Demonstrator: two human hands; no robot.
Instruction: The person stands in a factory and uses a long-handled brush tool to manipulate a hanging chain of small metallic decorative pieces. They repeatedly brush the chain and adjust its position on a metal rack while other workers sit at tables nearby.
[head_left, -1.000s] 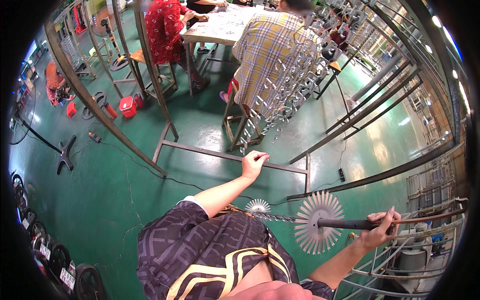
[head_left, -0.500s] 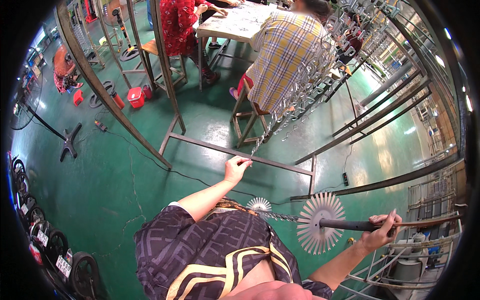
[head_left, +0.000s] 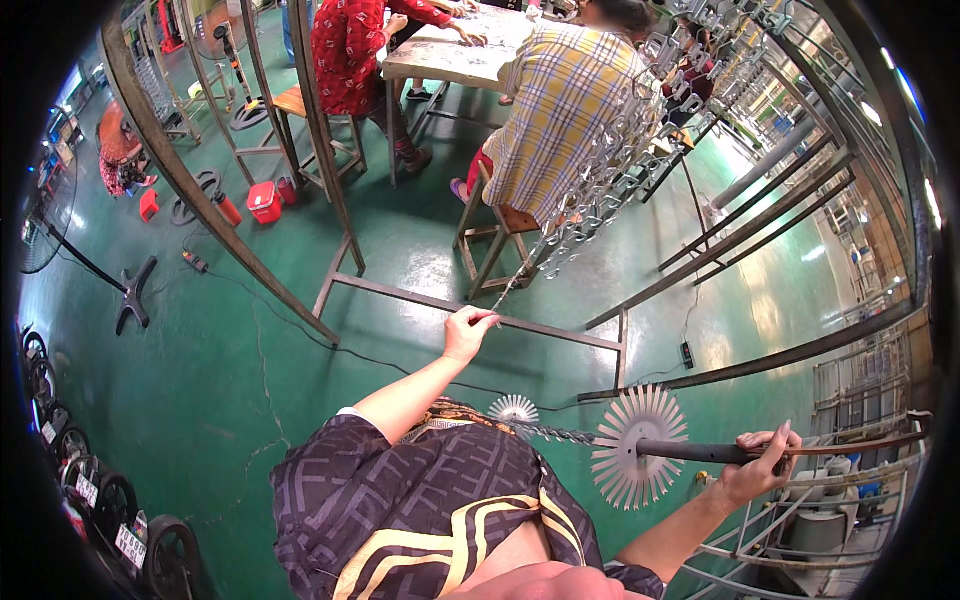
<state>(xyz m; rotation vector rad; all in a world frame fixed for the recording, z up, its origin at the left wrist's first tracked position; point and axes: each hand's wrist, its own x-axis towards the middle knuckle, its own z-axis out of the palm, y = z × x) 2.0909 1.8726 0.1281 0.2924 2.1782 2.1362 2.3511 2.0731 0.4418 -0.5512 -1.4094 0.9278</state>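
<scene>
the left hand is raised ahead with its fingers pinched on the lower end of a hanging chain of metal hooks, above the green floor. the right hand, well apart to the right, is clamped on a dark rod that carries a large spiked metal disc and a smaller spiked disc near the person's chest.

Open green floor left of the left hand, steel frame bars ahead, hanging metal parts above right.
</scene>
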